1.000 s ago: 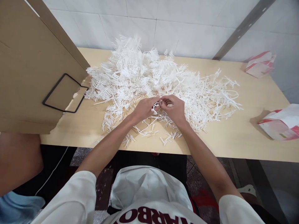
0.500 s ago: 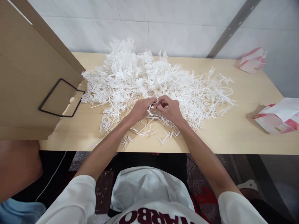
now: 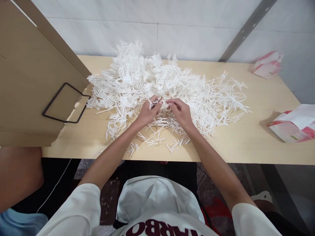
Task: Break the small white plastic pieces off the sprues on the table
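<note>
White sprig (image 3: 150, 104) lies pinched in the left hand (image 3: 147, 114), over the heap (image 3: 145, 77), long axis unclear. Just to its right, the right hand (image 3: 182, 113) looks nearly pinched; its hold I can't tell.

Free passage on the right
Bare counter (image 3: 246, 141) separates white pile (image 3: 133, 73) from packets (image 3: 294, 126); cardboard (image 3: 31, 72) blocks the left.

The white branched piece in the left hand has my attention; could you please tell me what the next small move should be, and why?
Probably a light pinch on the white branched piece with the right hand: the left hand holds it, and the right thumb and forefinger are close by; whether they already touch it is too small to tell.
</note>
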`<state>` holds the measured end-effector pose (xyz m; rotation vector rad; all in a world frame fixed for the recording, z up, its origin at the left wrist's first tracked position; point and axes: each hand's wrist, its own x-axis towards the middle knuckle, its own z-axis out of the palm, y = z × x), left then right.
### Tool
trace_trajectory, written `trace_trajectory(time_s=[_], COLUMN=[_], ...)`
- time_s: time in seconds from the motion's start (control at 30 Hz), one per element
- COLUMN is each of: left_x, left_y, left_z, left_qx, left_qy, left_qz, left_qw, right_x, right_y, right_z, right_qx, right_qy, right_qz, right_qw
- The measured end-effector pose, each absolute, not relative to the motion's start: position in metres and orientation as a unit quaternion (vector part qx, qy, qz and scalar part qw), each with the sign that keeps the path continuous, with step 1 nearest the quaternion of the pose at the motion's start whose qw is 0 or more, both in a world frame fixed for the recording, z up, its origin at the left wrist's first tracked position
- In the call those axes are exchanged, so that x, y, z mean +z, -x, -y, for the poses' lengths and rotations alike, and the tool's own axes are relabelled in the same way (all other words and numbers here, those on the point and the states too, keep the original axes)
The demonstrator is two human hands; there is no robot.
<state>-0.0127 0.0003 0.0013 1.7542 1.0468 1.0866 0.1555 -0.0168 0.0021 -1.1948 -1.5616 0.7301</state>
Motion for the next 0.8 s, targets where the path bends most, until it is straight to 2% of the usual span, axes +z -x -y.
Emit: trace_trajectory(time_s=[0.13,0.23,0.6,0.7,0.8], left_x=[0.003,0.005,-0.002,-0.006,-0.006], left_y=[0.012,0.013,0.013,0.012,0.013], left_z=[0.001,0.003,0.007,0.007,0.006], left_qx=[0.396,0.385,0.379,0.377,0.386], left_qy=[-0.69,-0.71,-0.809,-0.819,-0.808], left_qz=[-0.393,-0.376,-0.391,-0.396,-0.42], left_qw=[0.461,0.454,0.222,0.176,0.147], right_x=[-0.001,-0.001,0.003,0.002,0.001], right_y=[-0.151,-0.152,-0.159,-0.157,-0.158], right_z=[0.015,0.016,0.017,0.018,0.02], right_qx=[0.383,0.373,0.101,0.062,0.04], right_qy=[0.472,0.474,0.509,0.522,0.539], right_qz=[0.644,0.646,0.77,0.783,0.772], right_qw=[0.464,0.467,0.372,0.332,0.336])
